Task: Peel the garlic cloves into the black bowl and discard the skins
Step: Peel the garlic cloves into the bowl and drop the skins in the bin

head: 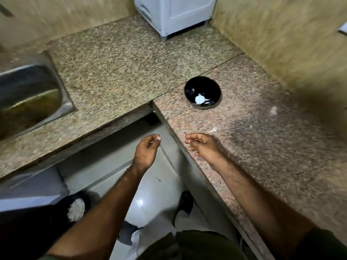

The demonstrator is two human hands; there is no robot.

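My left hand (148, 147) hangs past the bench (244, 147) edge with fingers curled, maybe pinching a tiny pale bit, but it is too blurry to tell. My right hand (202, 146) floats loose and holds nothing. The black bowl (202, 91) sits farther back, with something white inside.

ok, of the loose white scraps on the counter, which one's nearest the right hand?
The skin scrap just beyond the right hand; the other scrap lies farther right.

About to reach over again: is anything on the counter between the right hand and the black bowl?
Nothing visible blocks it. Only bare counter and a small skin scrap lie between the right hand and the black bowl.
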